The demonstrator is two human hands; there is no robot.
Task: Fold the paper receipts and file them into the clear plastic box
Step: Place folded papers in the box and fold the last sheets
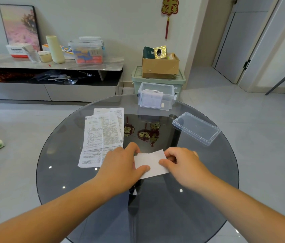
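**Fold in hand, crease at risk**

Left hand (120,162) and right hand (182,162) each pinched an end of the folded receipt (151,163) between them. Uneven pull could skew the crease or tear it. Unfolded receipts (101,134) lay just beyond the left hand. The clear plastic box (168,102) stood well ahead, open — a slack fold might spring apart inside.

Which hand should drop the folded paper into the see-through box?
Probably the right hand: it pinches the folded receipt by its edge, and the clear box stands open ahead. The left hand holds it too, but lies beside the unfolded receipts, handy for the next one.
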